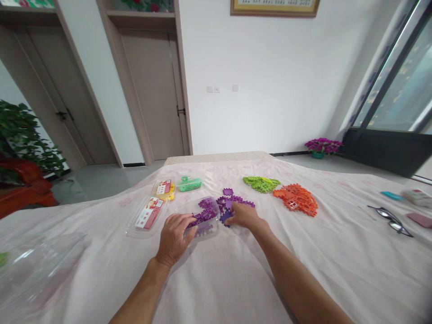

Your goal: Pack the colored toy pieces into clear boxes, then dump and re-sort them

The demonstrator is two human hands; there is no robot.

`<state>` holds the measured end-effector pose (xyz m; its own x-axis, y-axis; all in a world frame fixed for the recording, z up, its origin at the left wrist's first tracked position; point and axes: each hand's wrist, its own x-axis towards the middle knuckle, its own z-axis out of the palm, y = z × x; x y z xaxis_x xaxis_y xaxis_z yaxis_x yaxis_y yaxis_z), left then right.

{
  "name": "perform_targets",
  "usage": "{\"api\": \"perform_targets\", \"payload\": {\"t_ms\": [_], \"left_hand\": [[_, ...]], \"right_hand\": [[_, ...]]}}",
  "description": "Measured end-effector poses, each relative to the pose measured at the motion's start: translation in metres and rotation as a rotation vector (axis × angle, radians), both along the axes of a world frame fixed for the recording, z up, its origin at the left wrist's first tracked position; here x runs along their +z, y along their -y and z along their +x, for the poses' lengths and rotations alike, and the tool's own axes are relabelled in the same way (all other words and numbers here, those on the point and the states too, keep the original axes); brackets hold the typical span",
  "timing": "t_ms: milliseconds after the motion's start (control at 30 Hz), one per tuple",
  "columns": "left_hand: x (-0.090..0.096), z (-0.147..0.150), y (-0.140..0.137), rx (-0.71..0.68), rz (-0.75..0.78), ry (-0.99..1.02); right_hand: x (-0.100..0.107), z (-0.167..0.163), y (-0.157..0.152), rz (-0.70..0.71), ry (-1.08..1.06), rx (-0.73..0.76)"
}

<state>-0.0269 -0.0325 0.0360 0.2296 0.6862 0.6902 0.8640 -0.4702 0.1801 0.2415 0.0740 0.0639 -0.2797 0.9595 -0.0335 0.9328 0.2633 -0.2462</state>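
A clear plastic container [216, 219] with purple toothed plastic building pieces [205, 211] inside stands in front of me. My left hand [177, 234] is closed over its left end, fingers on the rim and thumb along the near side. Just right of the container lies a loose pile of purple pieces [245, 202], with a single purple piece [228, 191] behind it. My right hand [243, 215] bends over this pile, its fingers closed on a purple piece [229, 204]. Beneath its fingertips shows a dark blue-violet piece [224, 219].
Beyond lie green pieces in a clear box [190, 184], a small lidded box with yellow pieces [164, 188] and a labelled clear lid [148, 215]. Lime [261, 183] and orange piles [297, 199] lie right, near eyeglasses [391, 220]. A clear plastic bag [40, 261] is at left.
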Motion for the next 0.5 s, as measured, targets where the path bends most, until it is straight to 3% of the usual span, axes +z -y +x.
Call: {"api": "perform_targets", "payload": {"t_ms": [333, 500], "left_hand": [[-0.020, -0.015, -0.012, 0.130, 0.001, 0.334], [-0.029, -0.019, -0.018, 0.115, -0.102, 0.453]], "right_hand": [[0.000, 0.013, -0.011, -0.064, -0.272, 0.135], [0.004, 0.046, -0.027, -0.006, -0.392, -0.062]]}}
